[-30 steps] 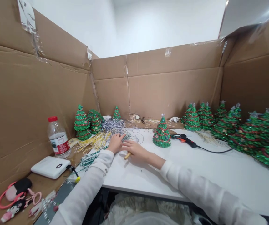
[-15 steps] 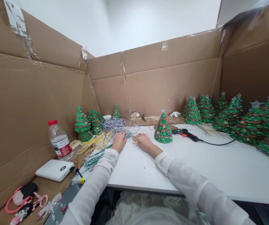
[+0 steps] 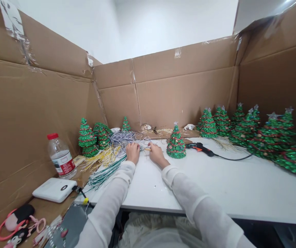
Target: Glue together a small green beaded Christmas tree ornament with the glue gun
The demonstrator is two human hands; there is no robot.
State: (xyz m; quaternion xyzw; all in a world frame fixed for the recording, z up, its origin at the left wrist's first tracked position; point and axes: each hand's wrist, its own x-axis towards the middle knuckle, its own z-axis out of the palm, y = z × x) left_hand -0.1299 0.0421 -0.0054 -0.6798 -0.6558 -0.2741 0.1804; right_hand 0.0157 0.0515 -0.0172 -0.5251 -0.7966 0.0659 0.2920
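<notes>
My left hand [image 3: 133, 152] rests palm down on the tips of a bundle of green wires [image 3: 105, 174], its fingers close together. To its right, my right hand [image 3: 156, 153] holds a thin tan stick [image 3: 147, 149] between its fingers, pointing toward the wire ends. Tangled purple wires [image 3: 122, 137] lie just behind my left hand, and yellow wires [image 3: 104, 155] spread out to its left. A small decorated green tree [image 3: 176, 143] with a star on top stands upright to the right of my right hand.
A black and orange glue gun [image 3: 200, 148] lies right of the small tree, its cord running right. More trees [image 3: 269, 136] crowd the right side. At left are a bottle [image 3: 62, 160], a white power bank [image 3: 55, 189] and trinkets [image 3: 19, 220]. Cardboard walls [image 3: 163, 93] surround the table [image 3: 202, 186].
The view has shifted slightly. My hands have changed pose over the wire ends: the right fingers are more curled, and the green wires lie more closely together.
</notes>
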